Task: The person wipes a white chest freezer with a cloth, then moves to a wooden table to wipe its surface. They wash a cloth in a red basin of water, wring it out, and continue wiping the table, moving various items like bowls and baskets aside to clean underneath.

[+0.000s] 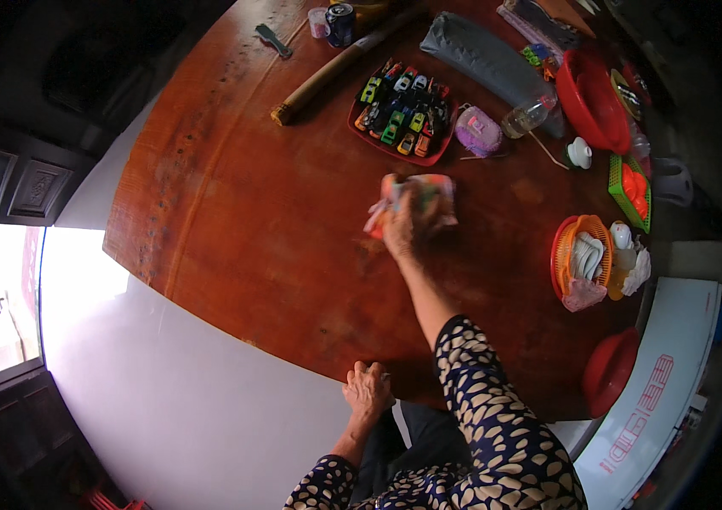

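My right hand (402, 220) is stretched out over the brown wooden table (271, 255). It grips a crumpled, multicoloured cloth or soft bag (438, 197), blurred, against the tabletop. Just beyond it sits a red tray (392, 152) filled with several toy cars (392, 126). A purple zipped pouch (479, 132) lies to the right of the tray. My left hand (367, 389) is at the table's near edge with its fingers curled; whether it holds something small cannot be told.
A wooden pole (316, 89), a grey plastic-wrapped bundle (482, 54) and a drink can (340, 25) lie or stand farther back. On the right are a clear bottle (528, 116), red basins (590, 102), a green basket (619, 191) and an orange basket (581, 223) of white dishes.
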The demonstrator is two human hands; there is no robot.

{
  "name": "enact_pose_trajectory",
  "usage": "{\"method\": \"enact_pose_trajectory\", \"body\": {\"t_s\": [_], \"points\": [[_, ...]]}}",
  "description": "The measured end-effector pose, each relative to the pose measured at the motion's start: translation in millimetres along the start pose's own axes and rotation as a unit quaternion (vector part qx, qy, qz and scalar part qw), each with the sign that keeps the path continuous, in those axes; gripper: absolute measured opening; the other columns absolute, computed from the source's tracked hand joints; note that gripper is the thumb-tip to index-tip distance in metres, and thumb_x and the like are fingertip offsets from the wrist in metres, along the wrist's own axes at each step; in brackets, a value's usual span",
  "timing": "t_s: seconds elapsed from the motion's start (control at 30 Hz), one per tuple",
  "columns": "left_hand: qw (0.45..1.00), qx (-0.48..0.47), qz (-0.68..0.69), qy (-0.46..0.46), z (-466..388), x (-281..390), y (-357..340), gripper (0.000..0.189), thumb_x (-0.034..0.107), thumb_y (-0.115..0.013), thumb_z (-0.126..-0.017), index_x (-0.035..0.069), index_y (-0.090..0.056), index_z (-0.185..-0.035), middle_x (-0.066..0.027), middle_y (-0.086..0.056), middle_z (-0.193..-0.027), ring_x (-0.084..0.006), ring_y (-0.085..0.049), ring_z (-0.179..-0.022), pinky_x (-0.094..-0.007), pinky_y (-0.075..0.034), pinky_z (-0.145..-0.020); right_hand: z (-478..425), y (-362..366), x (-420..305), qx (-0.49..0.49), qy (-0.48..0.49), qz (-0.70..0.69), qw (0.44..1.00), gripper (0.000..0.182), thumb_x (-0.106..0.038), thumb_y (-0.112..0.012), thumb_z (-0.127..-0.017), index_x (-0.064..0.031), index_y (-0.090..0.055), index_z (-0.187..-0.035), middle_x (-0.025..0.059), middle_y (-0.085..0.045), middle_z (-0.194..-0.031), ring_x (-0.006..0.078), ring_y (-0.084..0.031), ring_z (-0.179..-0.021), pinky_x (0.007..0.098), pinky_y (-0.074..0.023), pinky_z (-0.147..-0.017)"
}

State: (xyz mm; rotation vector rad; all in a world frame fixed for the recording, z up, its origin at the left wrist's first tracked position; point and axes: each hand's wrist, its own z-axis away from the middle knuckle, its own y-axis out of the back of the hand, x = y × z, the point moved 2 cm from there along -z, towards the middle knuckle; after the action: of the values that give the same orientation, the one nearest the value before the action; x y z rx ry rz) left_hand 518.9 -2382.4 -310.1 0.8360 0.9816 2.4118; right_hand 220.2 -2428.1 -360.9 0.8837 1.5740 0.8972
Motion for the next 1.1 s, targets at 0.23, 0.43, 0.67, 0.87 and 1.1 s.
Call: {"method": "enact_pose_trajectory", "body": {"t_s": [0.23, 0.43, 0.67, 0.87, 1.1], "points": [[1.0, 0.019, -0.014, -0.018, 0.9, 0.0, -2.6, 0.019, 0.025, -0.069, -0.07, 0.017, -0.067, -0.087, -0.0079, -0.055, -0.091, -0.0294, -0.057, -0.088, -0.044, -0.048, -0.069, 26.8, 19.1, -33.2, -0.016, 0.331, -0.076, 0.94, 0.035, -0.015, -0.057, -0.084, -0.0108, -0.051, -0.118, 0.0066, -0.055, -0.125, 0.0328, -0.044, -0.118, 0.0514, -0.0354, -0.088], [0.998, 0.047, -0.032, -0.04, -0.3, -6.4, -11.0, 0.02, 0.027, -0.072, -0.068, 0.019, -0.067, -0.086, -0.0073, -0.056, -0.091, -0.0291, -0.057, -0.086, -0.0425, -0.049, -0.067, -10.4, 43.7, 51.1, -0.005, 0.329, -0.089, 0.94, 0.037, -0.012, -0.059, -0.081, -0.0143, -0.049, -0.117, 0.0039, -0.054, -0.128, 0.0319, -0.045, -0.118, 0.052, -0.0352, -0.09], [0.999, 0.049, -0.015, -0.012, -0.1, -5.8, -11.8, 0.021, 0.026, -0.074, -0.065, 0.018, -0.067, -0.084, -0.008, -0.056, -0.091, -0.0304, -0.058, -0.088, -0.0421, -0.05, -0.07, -51.9, 67.6, 112.2, -0.026, 0.279, -0.04, 0.959, 0.043, -0.019, -0.068, -0.078, -0.0175, -0.051, -0.118, -0.0004, -0.056, -0.126, 0.0284, -0.045, -0.118, 0.0471, -0.0343, -0.095], [0.999, 0.024, -0.014, 0.017, -1.5, -5.3, -10.2, 0.023, 0.026, -0.076, -0.063, 0.017, -0.066, -0.081, -0.0074, -0.056, -0.091, -0.0302, -0.058, -0.089, -0.0434, -0.049, -0.07, -88.6, 81.8, 168.5, -0.018, 0.208, 0.001, 0.978, 0.041, -0.027, -0.065, -0.082, -0.0185, -0.051, -0.12, 0.0062, -0.049, -0.128, 0.0313, -0.041, -0.122, 0.0534, -0.0316, -0.093], [0.998, 0.005, -0.006, 0.064, -3.1, 0.6, -6.0, 0.026, 0.027, -0.077, -0.063, 0.016, -0.066, -0.084, -0.0076, -0.056, -0.092, -0.0296, -0.058, -0.092, -0.0424, -0.048, -0.074, -141.5, 105.4, 251.7, -0.076, 0.08, 0.102, 0.989, 0.056, -0.029, -0.053, -0.087, -0.0144, -0.036, -0.139, 0.0099, -0.033, -0.146, 0.0404, -0.025, -0.133, 0.0589, -0.0216, -0.105]]}}
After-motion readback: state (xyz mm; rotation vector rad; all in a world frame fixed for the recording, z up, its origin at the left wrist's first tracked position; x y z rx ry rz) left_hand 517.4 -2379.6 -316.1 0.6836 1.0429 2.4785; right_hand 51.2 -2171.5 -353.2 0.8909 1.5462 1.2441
